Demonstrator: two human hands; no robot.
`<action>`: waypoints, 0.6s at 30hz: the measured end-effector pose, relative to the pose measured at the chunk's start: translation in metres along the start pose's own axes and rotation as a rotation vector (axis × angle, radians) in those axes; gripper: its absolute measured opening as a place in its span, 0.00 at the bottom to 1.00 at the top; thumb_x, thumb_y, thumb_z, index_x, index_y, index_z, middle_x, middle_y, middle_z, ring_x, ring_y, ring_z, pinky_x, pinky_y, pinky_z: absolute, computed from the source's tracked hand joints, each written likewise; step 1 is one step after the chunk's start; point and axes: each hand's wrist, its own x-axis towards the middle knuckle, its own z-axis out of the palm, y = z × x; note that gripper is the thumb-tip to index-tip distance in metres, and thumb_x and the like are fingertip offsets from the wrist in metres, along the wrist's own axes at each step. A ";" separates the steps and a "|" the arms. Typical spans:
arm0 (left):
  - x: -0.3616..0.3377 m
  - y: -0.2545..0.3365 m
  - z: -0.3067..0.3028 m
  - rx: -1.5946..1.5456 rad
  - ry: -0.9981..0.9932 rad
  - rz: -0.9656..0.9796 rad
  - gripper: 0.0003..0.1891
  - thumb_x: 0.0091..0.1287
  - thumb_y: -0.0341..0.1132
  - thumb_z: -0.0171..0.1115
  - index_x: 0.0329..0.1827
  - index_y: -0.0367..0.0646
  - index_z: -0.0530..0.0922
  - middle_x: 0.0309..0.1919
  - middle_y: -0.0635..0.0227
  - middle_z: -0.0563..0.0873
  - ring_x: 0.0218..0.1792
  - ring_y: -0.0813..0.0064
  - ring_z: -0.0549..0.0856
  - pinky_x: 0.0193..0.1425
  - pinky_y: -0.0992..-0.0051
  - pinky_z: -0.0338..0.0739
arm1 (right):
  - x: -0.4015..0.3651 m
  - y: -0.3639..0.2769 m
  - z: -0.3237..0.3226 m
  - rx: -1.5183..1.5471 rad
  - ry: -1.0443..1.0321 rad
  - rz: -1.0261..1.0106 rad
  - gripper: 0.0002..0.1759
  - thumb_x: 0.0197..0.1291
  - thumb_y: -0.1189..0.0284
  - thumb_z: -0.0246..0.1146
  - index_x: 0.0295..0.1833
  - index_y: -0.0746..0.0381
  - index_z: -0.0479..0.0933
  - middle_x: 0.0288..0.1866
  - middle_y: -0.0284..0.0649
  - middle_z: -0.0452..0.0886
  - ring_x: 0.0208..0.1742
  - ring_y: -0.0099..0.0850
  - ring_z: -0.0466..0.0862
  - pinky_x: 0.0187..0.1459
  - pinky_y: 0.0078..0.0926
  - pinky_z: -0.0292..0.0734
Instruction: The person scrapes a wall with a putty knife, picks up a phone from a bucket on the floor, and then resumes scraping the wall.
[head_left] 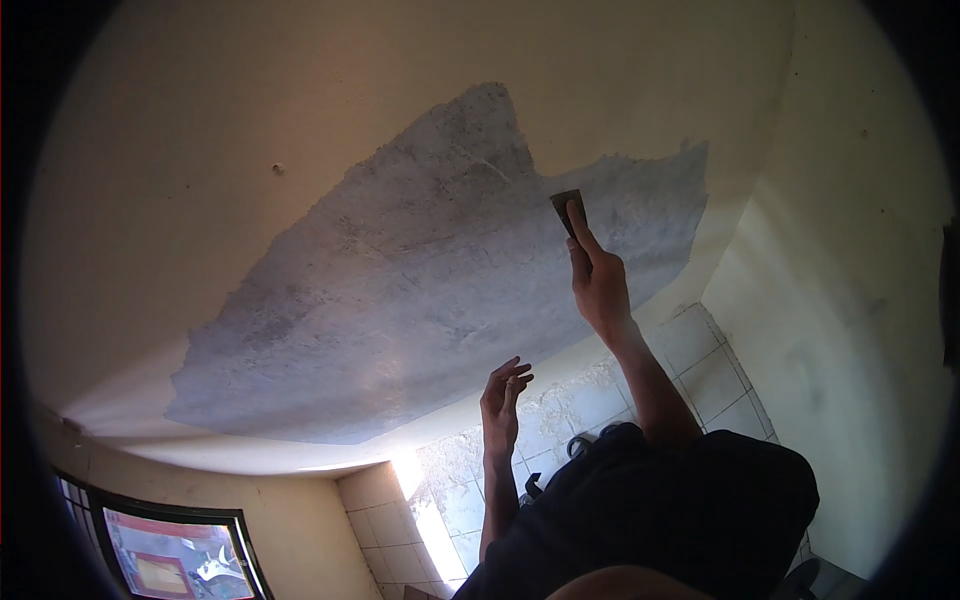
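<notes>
In my right hand (602, 288) is a scraper (565, 200) with a dark, flared blade, my index finger stretched along it. Its blade overlaps the upper edge of a bare grey patch (400, 270) on the cream wall (250, 90), close to the notch where the cream paint dips down. My left hand (500, 395) is raised below the patch, its fingers loosely bent and apart with nothing in them.
To the right, another wall (840, 330) meets this one at a corner. Pale floor tiles (715, 385) with scattered debris lie along the wall's foot. A dark-framed window or door (180, 550) is at lower left, and bright light falls on the floor.
</notes>
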 end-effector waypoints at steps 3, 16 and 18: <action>-0.004 -0.005 0.002 -0.015 -0.014 -0.019 0.24 0.87 0.46 0.58 0.74 0.37 0.79 0.61 0.50 0.89 0.62 0.59 0.88 0.71 0.59 0.82 | 0.018 -0.017 -0.001 -0.046 -0.061 0.088 0.34 0.82 0.74 0.58 0.89 0.43 0.63 0.32 0.57 0.86 0.27 0.47 0.87 0.34 0.35 0.79; -0.001 -0.009 0.002 0.012 -0.101 -0.022 0.25 0.87 0.47 0.57 0.75 0.36 0.78 0.61 0.51 0.89 0.61 0.61 0.88 0.70 0.59 0.81 | 0.017 -0.018 0.006 -0.041 -0.044 0.087 0.33 0.82 0.76 0.58 0.88 0.46 0.65 0.44 0.58 0.89 0.26 0.29 0.81 0.33 0.24 0.74; 0.006 -0.010 -0.001 0.015 -0.095 -0.007 0.25 0.87 0.48 0.57 0.75 0.36 0.78 0.61 0.51 0.90 0.61 0.61 0.88 0.70 0.60 0.81 | 0.017 -0.010 0.010 0.033 0.029 -0.003 0.34 0.81 0.77 0.59 0.88 0.48 0.64 0.32 0.57 0.84 0.27 0.40 0.87 0.33 0.27 0.74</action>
